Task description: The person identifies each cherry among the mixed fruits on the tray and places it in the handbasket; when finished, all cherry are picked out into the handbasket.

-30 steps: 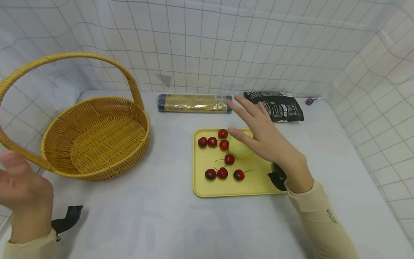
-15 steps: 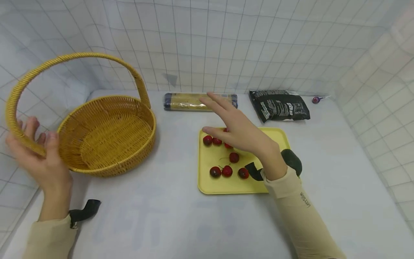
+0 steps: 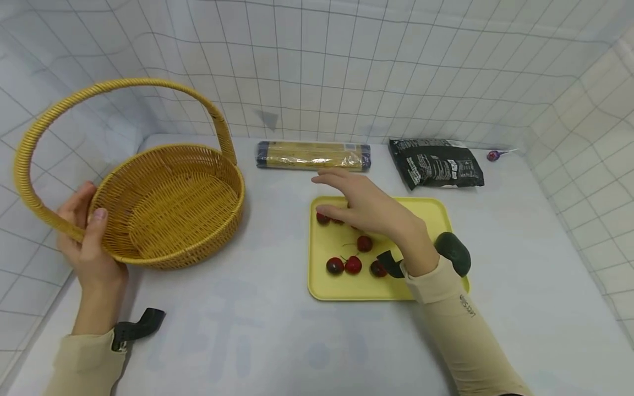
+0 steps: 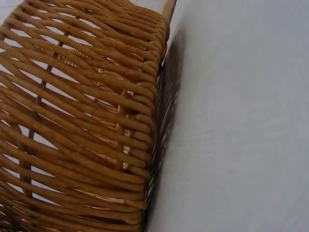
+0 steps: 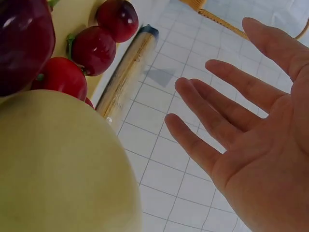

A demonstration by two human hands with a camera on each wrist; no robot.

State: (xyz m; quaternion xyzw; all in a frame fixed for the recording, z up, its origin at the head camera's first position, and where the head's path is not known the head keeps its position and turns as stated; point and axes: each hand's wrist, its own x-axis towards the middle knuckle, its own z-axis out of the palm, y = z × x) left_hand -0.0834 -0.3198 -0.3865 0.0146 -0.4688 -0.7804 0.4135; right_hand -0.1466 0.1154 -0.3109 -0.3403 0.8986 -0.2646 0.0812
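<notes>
A yellow wicker basket (image 3: 173, 206) with a tall arched handle stands at the left. My left hand (image 3: 94, 247) grips its near left side where the handle meets the rim, thumb over the rim and the other fingers outside. In the left wrist view the woven basket wall (image 4: 82, 116) fills the left half. My right hand (image 3: 371, 206) hovers over the yellow tray (image 3: 426, 206) with fingers spread and nothing held. Several red cherries (image 3: 353, 265) lie on the tray. A pale yellow round fruit (image 5: 63, 164) shows below this hand in the right wrist view, hidden in the head view.
A dark green oblong fruit or vegetable (image 3: 453, 253) lies at the tray's right edge. Behind the tray are a clear pack of noodles (image 3: 313, 155) with dark ends, a black pouch (image 3: 436, 163) and a lollipop (image 3: 497, 155). White gridded cloth (image 3: 346, 66) hangs around the table.
My left hand has come in from the left and taken hold of the basket's rim. The right hand has shifted left over the tray, staying spread. The head view has moved slightly.
</notes>
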